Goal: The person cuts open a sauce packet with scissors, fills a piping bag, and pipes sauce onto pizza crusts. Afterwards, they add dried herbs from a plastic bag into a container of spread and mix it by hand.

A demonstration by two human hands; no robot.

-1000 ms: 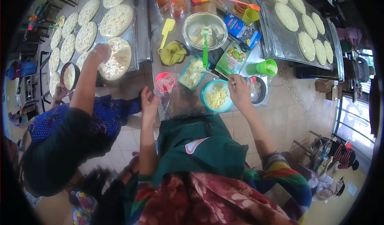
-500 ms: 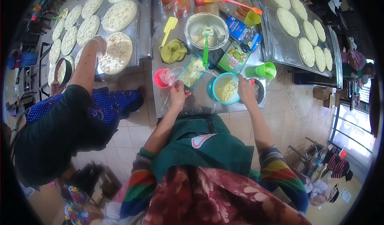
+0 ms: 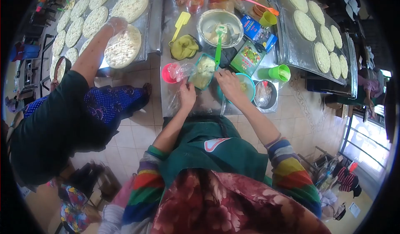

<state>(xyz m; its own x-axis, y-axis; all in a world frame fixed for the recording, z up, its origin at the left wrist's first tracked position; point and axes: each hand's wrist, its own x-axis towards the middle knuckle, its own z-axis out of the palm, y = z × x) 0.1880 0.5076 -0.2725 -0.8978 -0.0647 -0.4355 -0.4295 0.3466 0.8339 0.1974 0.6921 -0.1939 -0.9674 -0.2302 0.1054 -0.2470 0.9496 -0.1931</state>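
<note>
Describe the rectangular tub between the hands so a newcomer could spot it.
On the middle metal table, find the metal bowl holding a green spatula. Nearer the green apron, between the left hand and right hand, is a teal tub of pale, creamy stuff. Unlike the round teal bowl beside it, it is rectangular.

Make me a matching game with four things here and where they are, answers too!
1. teal rectangular plastic tub
2. round teal plastic bowl
3. green-handled spatula
4. yellow plastic spatula

A. head inside the silvery round bowl
B. partly hidden by the person's right hand
C. beside the silvery bowl, on the picture's left
D. between the left hand and the right hand

Pairs: 1-D, 2-B, 3-A, 4-C
</note>
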